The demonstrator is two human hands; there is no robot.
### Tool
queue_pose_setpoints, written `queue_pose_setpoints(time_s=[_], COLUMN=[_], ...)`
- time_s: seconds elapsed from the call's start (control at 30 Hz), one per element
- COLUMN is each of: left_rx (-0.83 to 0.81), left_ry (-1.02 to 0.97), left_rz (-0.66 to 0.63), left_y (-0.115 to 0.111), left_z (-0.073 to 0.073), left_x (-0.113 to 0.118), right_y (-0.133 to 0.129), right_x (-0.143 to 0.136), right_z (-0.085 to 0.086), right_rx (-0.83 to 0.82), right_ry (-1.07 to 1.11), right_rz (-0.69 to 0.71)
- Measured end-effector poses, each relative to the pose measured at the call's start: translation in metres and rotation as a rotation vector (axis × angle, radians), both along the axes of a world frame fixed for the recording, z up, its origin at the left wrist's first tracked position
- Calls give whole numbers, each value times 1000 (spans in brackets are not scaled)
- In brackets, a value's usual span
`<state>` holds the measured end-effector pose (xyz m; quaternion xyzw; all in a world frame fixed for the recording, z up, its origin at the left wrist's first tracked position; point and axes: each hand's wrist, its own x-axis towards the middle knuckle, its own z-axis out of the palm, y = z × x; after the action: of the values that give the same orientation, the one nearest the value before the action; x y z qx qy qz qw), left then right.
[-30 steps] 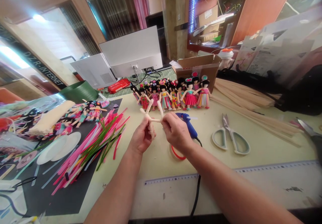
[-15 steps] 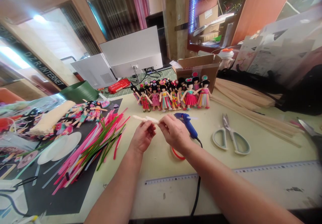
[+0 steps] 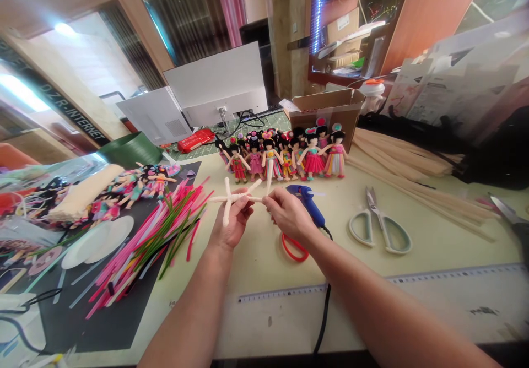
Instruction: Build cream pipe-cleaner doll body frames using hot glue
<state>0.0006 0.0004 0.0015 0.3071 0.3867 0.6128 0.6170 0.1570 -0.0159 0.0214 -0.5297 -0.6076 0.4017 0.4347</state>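
A cream pipe-cleaner doll body [image 3: 228, 198] with several limbs is held between my hands above the table. My left hand [image 3: 233, 222] is closed, thumb and fingers pinching its middle; one limb points up and another down beside the thumb. My right hand [image 3: 289, 211] pinches the right end, where a cream strand stands upright above the fingertips. Right behind the right hand lies a blue glue gun [image 3: 308, 203]. Red scissor handles [image 3: 295, 251] show partly below that hand. Finished pipe-cleaner dolls [image 3: 270, 158] with black hair and colourful skirts stand in a group beyond my hands.
Pink, green and white pipe cleaners [image 3: 152, 241] lie in a pile at left, near white plates [image 3: 109, 238] and more dolls [image 3: 152, 180]. Grey-handled scissors [image 3: 378, 222] and beige pipe cleaners [image 3: 405, 153] are at right. A ruler strip [image 3: 433, 274] runs along the front; a cardboard box [image 3: 326, 103] stands behind.
The doll body has turned, so its limbs now spread in view and one strand points up at my right hand. Both hands stay in nearly the same place.
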Motion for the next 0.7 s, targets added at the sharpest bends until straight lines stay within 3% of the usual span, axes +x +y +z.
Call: queue_pose_setpoints(time_s=[0.13,0.43,0.57,0.7], left_rx=[67,172,191,172], left_ry=[33,62,63,64], left_rz=[2,-44,-56,-57], left_y=[0,-4,-6,-9], left_z=[1,7,11,15], left_x=[-2,-3,-1,0], right_y=[2,4,2,2], right_x=[-1,1,0,-2], right_z=[-2,-9,-7,-9], right_rx=[-237,-411,-430,-326], right_ry=[352,697,808,819], right_rz=[116,244,266,262])
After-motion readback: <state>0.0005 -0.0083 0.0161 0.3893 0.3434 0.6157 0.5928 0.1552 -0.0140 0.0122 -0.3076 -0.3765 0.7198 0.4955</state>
